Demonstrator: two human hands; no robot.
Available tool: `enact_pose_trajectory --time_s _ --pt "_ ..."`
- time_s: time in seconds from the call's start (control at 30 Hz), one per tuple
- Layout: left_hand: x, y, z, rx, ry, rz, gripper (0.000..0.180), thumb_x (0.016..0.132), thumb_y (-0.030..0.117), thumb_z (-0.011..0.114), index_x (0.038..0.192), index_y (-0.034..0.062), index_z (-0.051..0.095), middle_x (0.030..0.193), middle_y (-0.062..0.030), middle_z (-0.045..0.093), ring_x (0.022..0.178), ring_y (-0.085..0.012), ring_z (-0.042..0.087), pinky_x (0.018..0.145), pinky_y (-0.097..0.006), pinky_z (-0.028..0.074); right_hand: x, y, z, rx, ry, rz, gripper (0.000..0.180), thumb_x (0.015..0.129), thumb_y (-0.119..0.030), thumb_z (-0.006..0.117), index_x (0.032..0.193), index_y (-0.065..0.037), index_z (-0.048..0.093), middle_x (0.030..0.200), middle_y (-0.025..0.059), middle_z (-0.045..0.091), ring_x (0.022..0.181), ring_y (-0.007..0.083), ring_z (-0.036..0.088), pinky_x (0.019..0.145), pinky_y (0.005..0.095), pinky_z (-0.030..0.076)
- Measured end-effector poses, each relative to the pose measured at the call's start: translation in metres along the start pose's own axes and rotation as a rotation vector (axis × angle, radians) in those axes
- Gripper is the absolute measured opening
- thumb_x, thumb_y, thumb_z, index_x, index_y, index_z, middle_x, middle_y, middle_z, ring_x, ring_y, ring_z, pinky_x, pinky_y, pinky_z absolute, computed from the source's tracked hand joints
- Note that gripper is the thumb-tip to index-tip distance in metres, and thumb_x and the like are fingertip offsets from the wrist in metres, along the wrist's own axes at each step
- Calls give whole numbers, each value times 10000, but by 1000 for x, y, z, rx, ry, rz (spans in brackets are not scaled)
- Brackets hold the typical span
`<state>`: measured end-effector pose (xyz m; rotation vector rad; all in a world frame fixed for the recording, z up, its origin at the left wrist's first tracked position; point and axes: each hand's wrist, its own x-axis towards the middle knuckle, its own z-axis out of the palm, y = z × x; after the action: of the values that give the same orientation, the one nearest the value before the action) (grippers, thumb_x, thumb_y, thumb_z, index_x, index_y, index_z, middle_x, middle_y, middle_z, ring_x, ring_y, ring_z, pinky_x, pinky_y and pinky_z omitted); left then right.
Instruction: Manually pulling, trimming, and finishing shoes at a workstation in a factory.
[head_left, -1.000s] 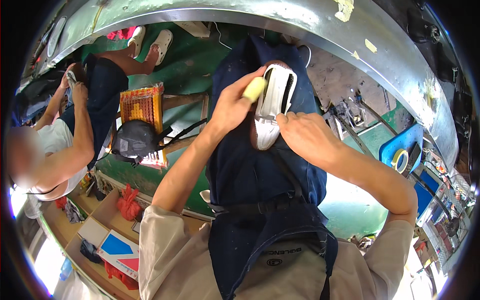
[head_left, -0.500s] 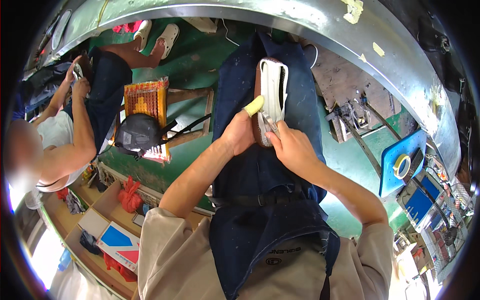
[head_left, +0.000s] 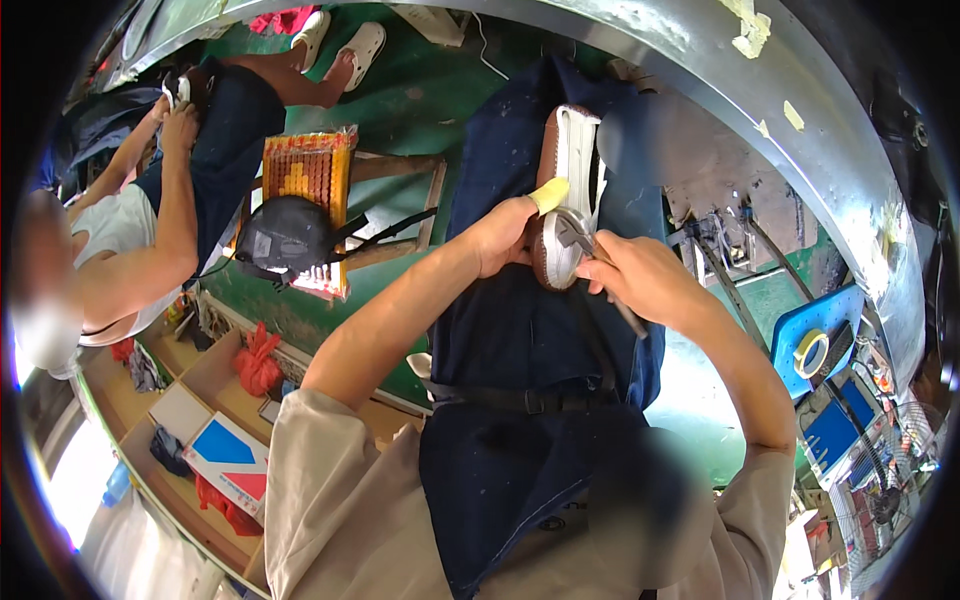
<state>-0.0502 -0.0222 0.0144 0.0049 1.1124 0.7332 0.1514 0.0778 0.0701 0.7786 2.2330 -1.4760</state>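
Observation:
A brown and white shoe (head_left: 573, 135) lies along my lap on the dark blue apron (head_left: 500, 350), its far end pointing away from me. My left hand (head_left: 508, 232) grips its left side, the thumb in a yellow cover (head_left: 550, 194) pressed on the white part. In my right hand (head_left: 645, 275) is a pair of metal pincers (head_left: 573, 236), closed in the fingers, with a handle sticking out below them. The head of the pincers lies against the near, rounded end of the shoe. My left fingers under the shoe are hidden.
A person (head_left: 165, 230) sits at the left, working on another shoe. A black bag (head_left: 285, 238) rests on a beaded seat (head_left: 300, 165) between us. A metal edge (head_left: 660, 40) curves across the far side. At right, a blue stool (head_left: 815, 335) carries a roll of tape (head_left: 810, 353).
The pincers have swung round, their head now across the near end of the shoe and a handle showing below my right hand. The whole view has shifted slightly.

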Motion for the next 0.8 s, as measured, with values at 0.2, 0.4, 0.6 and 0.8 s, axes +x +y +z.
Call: enact_pose_trajectory --time_s 0.2,0.4,0.6,0.8 --pt "8 -35 -3 117 136 145 562 1083 408 446 1378 -55 564 1262 -167 680 1156 -262 663 1040 -398 488 -15 -15 40 -627 324 -166 275 972 -315 681 910 -76 558 655 117 659 640 287 702 575 395 537" --pt "10 -93 30 -73 346 545 570 1079 261 461 1569 -10 351 1480 -196 535 1392 -286 504 1158 -349 375 -26 -7 31 -350 235 59 320 1043 -341 583 936 -41 550 651 173 667 618 383 684 581 465 532" --pt "11 -92 24 301 454 659 714 932 -15 413 1617 17 217 1496 -294 497 1419 -386 484 1173 -379 362 -28 -25 -4 -369 437 -87 232 1036 -258 608 992 -42 537 765 169 681 673 366 681 596 475 514" --pt "-28 -72 19 476 206 683 932 872 -102 451 1665 278 146 1515 -304 467 1345 -486 523 1118 -433 430 -21 -12 1 -445 320 -145 230 1042 -282 590 1058 -60 531 814 177 694 762 370 699 669 466 531"
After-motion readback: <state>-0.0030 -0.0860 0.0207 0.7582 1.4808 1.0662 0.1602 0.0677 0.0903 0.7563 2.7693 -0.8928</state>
